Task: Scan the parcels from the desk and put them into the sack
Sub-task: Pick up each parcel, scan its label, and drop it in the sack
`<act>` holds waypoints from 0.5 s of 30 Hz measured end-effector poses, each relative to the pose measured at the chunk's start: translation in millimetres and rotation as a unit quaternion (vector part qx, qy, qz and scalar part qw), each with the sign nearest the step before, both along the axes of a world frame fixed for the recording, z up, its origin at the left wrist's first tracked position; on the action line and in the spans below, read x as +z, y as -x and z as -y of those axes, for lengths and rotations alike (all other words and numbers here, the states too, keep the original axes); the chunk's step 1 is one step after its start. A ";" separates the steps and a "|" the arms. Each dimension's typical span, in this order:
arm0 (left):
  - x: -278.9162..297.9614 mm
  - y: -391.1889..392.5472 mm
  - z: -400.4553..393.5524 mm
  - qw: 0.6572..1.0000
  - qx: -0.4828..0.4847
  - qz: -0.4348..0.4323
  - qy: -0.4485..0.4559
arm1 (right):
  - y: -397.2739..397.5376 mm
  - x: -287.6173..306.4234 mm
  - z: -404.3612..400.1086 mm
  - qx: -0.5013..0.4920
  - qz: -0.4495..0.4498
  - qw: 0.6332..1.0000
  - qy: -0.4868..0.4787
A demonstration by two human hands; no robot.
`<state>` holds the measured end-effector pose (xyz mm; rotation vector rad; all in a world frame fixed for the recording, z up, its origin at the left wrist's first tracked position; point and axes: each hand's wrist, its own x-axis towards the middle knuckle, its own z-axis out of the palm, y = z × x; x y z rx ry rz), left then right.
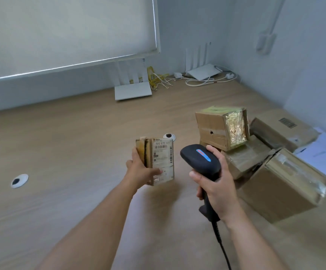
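- Head view: a small flat parcel [159, 161] is held upright above the desk [70, 152] by the left hand [138, 168], thumb on the label face, fingers wrapped behind the left edge; label with barcodes is turned toward the camera.
- A black handheld barcode scanner [201, 158] is gripped by the right hand [214, 184], fingers clamped round the handle, head just beside the parcel's right edge.
- Risk: the scanner nose appears aimed forward past the parcel, not at the label; a missed read is likely unless one of the two is turned.
- Risk: the thumb sits low on the label; if slid up, a barcode could be covered.
- Risk: the label looks worn and glossy in places, so glare could spoil the read.
- Risk: the grip is on one edge only; the parcel could pivot or drop when carried off.
- Risk: the scanner cable [221, 248] trails down to the frame's bottom edge; a snag could jerk the aim.
- Remaining cardboard boxes [271, 158] are piled loosely at right, the tilted top box [221, 127] could be toppled by a careless reach.
- The sack is not in view; drop-off cannot be judged.
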<state>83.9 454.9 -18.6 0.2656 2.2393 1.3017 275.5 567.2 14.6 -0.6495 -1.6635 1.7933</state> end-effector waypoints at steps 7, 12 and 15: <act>7.1 -26.0 55.0 0.985 0.072 -0.007 -0.157 | -20.0 19.7 45.3 0.088 -0.047 0.995 0.003; 17.3 -37.3 74.9 0.979 0.080 -0.021 -0.187 | -37.5 28.7 64.6 0.122 -0.064 0.990 0.002; 21.2 -44.3 82.7 0.979 0.083 -0.035 -0.181 | -47.6 33.4 71.6 0.134 -0.071 0.988 0.000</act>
